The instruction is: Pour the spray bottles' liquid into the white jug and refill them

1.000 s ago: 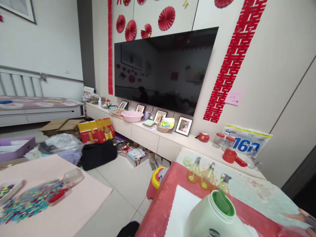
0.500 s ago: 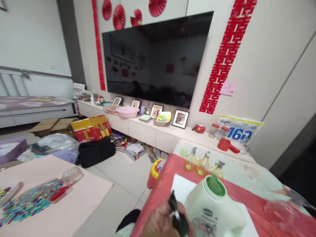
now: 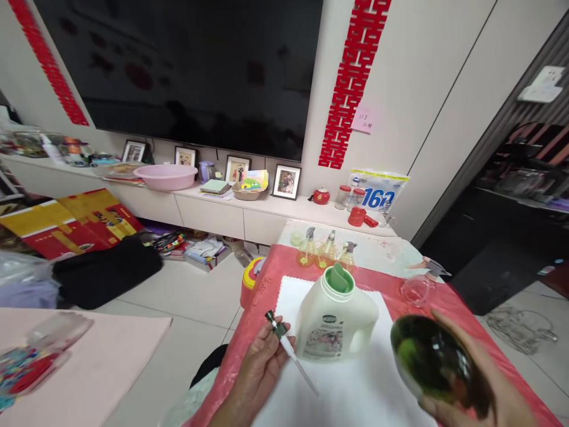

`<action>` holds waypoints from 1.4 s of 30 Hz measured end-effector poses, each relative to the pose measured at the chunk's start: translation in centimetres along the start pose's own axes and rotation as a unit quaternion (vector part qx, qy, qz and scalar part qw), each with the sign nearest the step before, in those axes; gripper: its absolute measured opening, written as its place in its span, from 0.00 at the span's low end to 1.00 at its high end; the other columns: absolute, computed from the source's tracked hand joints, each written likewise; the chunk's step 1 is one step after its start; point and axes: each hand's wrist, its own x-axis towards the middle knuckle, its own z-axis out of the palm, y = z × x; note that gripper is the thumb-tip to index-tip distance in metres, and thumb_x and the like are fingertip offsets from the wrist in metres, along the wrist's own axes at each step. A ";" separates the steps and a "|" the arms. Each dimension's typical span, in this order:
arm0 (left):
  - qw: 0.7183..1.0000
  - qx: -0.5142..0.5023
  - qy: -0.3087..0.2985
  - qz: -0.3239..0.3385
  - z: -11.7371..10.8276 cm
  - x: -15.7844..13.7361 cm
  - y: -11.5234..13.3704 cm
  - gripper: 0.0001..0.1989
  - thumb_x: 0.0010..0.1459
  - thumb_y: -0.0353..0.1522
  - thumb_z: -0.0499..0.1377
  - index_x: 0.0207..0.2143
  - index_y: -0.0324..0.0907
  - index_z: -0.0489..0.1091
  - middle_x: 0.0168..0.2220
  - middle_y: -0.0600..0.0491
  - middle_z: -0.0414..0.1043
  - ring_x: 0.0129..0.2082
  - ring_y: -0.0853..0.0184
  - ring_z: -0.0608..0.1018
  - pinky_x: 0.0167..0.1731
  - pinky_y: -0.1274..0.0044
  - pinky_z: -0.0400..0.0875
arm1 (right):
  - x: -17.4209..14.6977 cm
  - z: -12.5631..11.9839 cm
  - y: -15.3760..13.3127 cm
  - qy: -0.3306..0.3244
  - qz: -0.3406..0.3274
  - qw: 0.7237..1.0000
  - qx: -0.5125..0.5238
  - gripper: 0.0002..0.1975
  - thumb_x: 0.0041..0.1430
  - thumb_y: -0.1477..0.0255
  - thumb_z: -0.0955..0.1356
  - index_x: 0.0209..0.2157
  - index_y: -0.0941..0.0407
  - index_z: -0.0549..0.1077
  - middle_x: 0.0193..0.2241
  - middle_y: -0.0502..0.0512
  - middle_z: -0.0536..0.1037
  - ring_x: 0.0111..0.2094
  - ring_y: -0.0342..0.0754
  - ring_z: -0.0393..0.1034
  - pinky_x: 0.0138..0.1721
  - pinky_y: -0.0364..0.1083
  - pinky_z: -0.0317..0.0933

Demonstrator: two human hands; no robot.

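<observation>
- nearest, the right hand (image 3: 502, 375) wraps a dark green bottle (image 3: 438, 359), thumb on the near side and fingers curled over the far; the bottle tilts, its long axis apparently slanting from upper left to lower right, its mouth not visible.
- across from it, the left hand (image 3: 262, 363) pinches a pump top (image 3: 280, 331), thumb and fingers closed on its dark collar; the white stem and clear tube slant down to the right, toward the right hand's side.
- the pump and bottle stand well apart, bare white mat (image 3: 382, 385) between them; the tube's tip points short of the bottle, below its level in the frame, and the two axes look roughly alike in slope.
- just beyond that gap, a pale green jug (image 3: 331, 326) stands upright on the mat, its green spout (image 3: 340, 279) uncovered, its handle on the right; the left fingertips are nearer to it, though contact cannot be told.
- farther back on the red cloth (image 3: 237, 367), a clear spray bottle (image 3: 420, 289) stands at right, beyond the right hand.
</observation>
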 end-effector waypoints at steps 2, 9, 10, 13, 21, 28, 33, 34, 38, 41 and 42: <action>1.000 -0.014 0.004 -0.013 -1.0 0.3 -1.0 0.27 0.40 0.30 0.79 0.44 0.42 0.76 0.41 0.52 0.82 0.36 0.63 0.85 0.45 0.72 0.80 | 2.7 -0.6 -2.6 -0.017 -0.070 0.992 -0.101 0.45 0.52 0.50 0.75 0.67 0.47 0.59 0.58 0.57 0.68 0.53 0.58 0.72 0.45 0.49 0.74; 0.999 -0.018 -0.007 -0.040 -2.9 0.3 -2.0 0.24 0.42 0.30 0.78 0.43 0.42 0.77 0.43 0.50 0.82 0.40 0.61 0.85 0.46 0.70 0.79 | 8.5 0.6 -7.7 0.007 -0.259 0.940 -0.224 0.34 0.66 0.58 0.65 0.68 0.55 0.55 0.60 0.58 0.64 0.60 0.57 0.61 0.57 0.55 0.62; 0.999 -0.015 -0.007 -0.043 -3.0 0.3 -2.0 0.24 0.42 0.30 0.78 0.43 0.42 0.77 0.43 0.50 0.82 0.40 0.61 0.84 0.46 0.70 0.79 | 8.9 0.7 -7.9 0.003 -0.278 0.931 -0.238 0.32 0.67 0.60 0.64 0.67 0.56 0.55 0.60 0.59 0.63 0.60 0.57 0.60 0.58 0.56 0.61; 0.999 -0.010 -0.002 -0.042 -2.9 0.3 -2.1 0.24 0.42 0.30 0.78 0.43 0.42 0.77 0.43 0.49 0.82 0.41 0.62 0.84 0.48 0.69 0.78 | 9.8 1.0 -8.3 -0.011 -0.311 0.909 -0.278 0.31 0.67 0.65 0.63 0.68 0.58 0.55 0.61 0.62 0.62 0.60 0.57 0.60 0.57 0.58 0.61; 0.999 0.000 -0.014 -0.043 -2.7 0.2 -2.0 0.23 0.43 0.32 0.78 0.43 0.42 0.78 0.44 0.50 0.81 0.42 0.63 0.83 0.48 0.71 0.78 | 11.1 1.3 -9.9 -0.037 -0.357 0.875 -0.326 0.31 0.64 0.72 0.62 0.68 0.60 0.56 0.60 0.64 0.61 0.59 0.59 0.60 0.54 0.59 0.66; 0.999 0.000 -0.025 -0.044 -2.8 0.2 -2.1 0.22 0.46 0.32 0.76 0.44 0.43 0.78 0.44 0.49 0.82 0.41 0.65 0.84 0.47 0.73 0.78 | 11.7 1.5 -10.7 -0.023 -0.389 0.834 -0.390 0.32 0.59 0.76 0.62 0.66 0.60 0.58 0.58 0.68 0.63 0.56 0.65 0.62 0.47 0.61 0.69; 0.999 -0.005 -0.017 -0.047 -2.7 0.1 -2.0 0.22 0.45 0.31 0.77 0.44 0.42 0.79 0.44 0.49 0.82 0.42 0.65 0.83 0.46 0.75 0.78 | 11.9 1.5 -11.6 -0.014 -0.408 0.806 -0.428 0.32 0.56 0.78 0.63 0.64 0.60 0.58 0.57 0.69 0.64 0.55 0.66 0.63 0.46 0.61 0.70; 0.999 -0.003 -0.016 -0.048 -2.6 0.1 -2.0 0.22 0.45 0.31 0.77 0.44 0.42 0.79 0.43 0.49 0.82 0.41 0.65 0.84 0.46 0.75 0.78 | 12.0 1.5 -11.8 -0.011 -0.414 0.800 -0.434 0.33 0.56 0.78 0.63 0.64 0.59 0.58 0.57 0.69 0.64 0.55 0.66 0.63 0.46 0.61 0.70; 0.999 -0.001 -0.019 -0.048 -2.6 0.1 -2.1 0.21 0.45 0.32 0.77 0.43 0.42 0.79 0.43 0.49 0.83 0.40 0.66 0.84 0.45 0.75 0.79 | 12.2 1.6 -12.3 0.003 -0.426 0.776 -0.465 0.35 0.55 0.80 0.62 0.65 0.56 0.55 0.57 0.68 0.65 0.55 0.66 0.64 0.45 0.60 0.70; 0.999 -0.003 -0.020 -0.045 -2.7 0.1 -2.2 0.21 0.45 0.31 0.77 0.43 0.42 0.79 0.43 0.49 0.83 0.40 0.66 0.83 0.46 0.74 0.79 | 12.3 1.6 -12.5 0.001 -0.424 0.762 -0.489 0.36 0.55 0.82 0.63 0.65 0.55 0.54 0.57 0.67 0.65 0.56 0.65 0.63 0.46 0.60 0.69; 0.999 -0.004 -0.020 -0.044 -2.8 0.1 -2.2 0.21 0.45 0.31 0.77 0.43 0.42 0.79 0.43 0.49 0.83 0.41 0.66 0.83 0.46 0.74 0.79 | 12.3 1.6 -12.6 -0.001 -0.423 0.759 -0.495 0.36 0.55 0.82 0.63 0.65 0.55 0.54 0.57 0.67 0.64 0.56 0.65 0.63 0.47 0.60 0.69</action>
